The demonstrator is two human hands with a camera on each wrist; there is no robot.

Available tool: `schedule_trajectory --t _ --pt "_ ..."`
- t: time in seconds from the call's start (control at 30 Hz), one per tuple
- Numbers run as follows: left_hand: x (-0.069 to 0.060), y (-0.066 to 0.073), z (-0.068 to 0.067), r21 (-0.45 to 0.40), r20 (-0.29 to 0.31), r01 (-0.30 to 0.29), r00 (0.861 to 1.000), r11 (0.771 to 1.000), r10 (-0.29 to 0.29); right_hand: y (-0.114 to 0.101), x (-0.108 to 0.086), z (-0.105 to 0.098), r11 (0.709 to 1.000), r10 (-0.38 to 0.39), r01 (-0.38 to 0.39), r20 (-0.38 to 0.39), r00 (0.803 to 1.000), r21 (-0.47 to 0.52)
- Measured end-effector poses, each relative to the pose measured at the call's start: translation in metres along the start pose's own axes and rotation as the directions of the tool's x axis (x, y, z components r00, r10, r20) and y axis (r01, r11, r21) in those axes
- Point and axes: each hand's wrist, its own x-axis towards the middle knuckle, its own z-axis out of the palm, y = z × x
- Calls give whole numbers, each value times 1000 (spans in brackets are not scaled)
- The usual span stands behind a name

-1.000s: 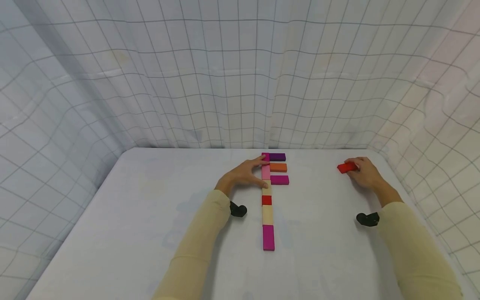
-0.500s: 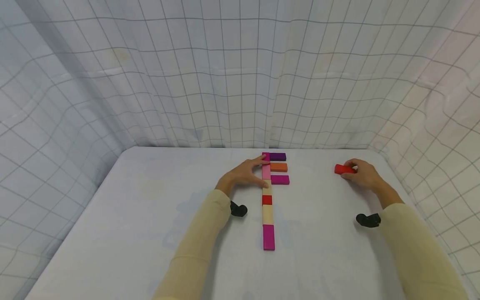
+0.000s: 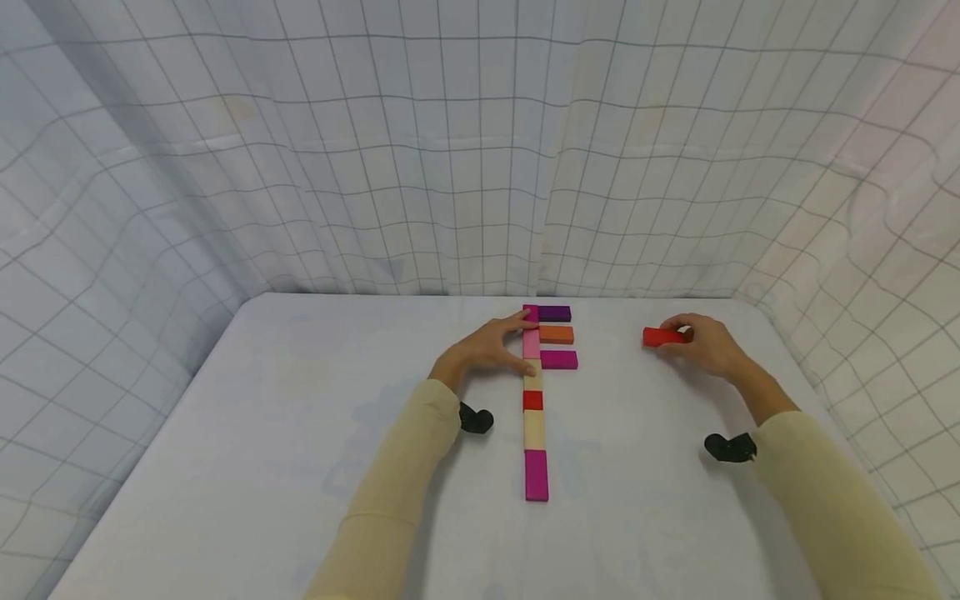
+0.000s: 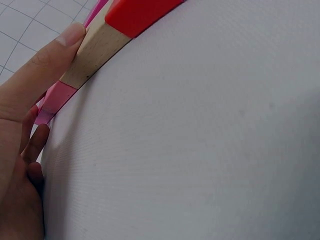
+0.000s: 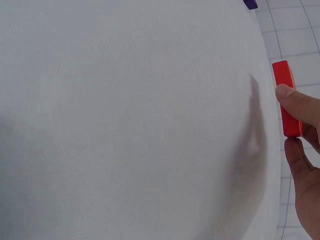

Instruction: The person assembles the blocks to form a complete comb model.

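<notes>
In the head view, a column of flat wooden blocks runs from the table's far edge towards me: magenta [image 3: 531,312], pink [image 3: 531,343], plain wood [image 3: 533,382], red [image 3: 532,401], plain wood [image 3: 534,430] and magenta [image 3: 536,475]. My left hand [image 3: 486,345] rests on its upper part, fingers spread. The left wrist view shows its thumb [image 4: 60,50] against a plain wood block [image 4: 97,52]. My right hand [image 3: 708,346] pinches a loose red block [image 3: 660,337] between thumb and fingers. In the right wrist view this red block [image 5: 287,112] is held above the table.
Purple [image 3: 555,314], orange [image 3: 557,335] and magenta [image 3: 558,360] blocks stick out to the right from the column's upper part, with gaps between them. A white table [image 3: 277,467] lies under everything. Checked white cloth [image 3: 480,167] hangs behind and at both sides.
My right hand has moved left with the red block, which has turned to lie roughly crosswise and come closer to the column. My left hand has stayed on the column.
</notes>
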Motion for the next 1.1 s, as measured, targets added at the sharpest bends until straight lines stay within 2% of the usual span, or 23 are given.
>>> schedule_trajectory --t 0.47,0.77,1.1 --pt "-1 3 -2 3 0 -5 1000 1000 5 -28 -5 20 993 -108 109 -7 994 54" --pt "-1 3 -2 0 4 -10 1000 1000 10 -43 -14 36 988 -132 131 11 991 85" --pt "0 0 0 1 -4 -12 1000 1000 12 -62 -21 55 981 -185 184 8 983 68"
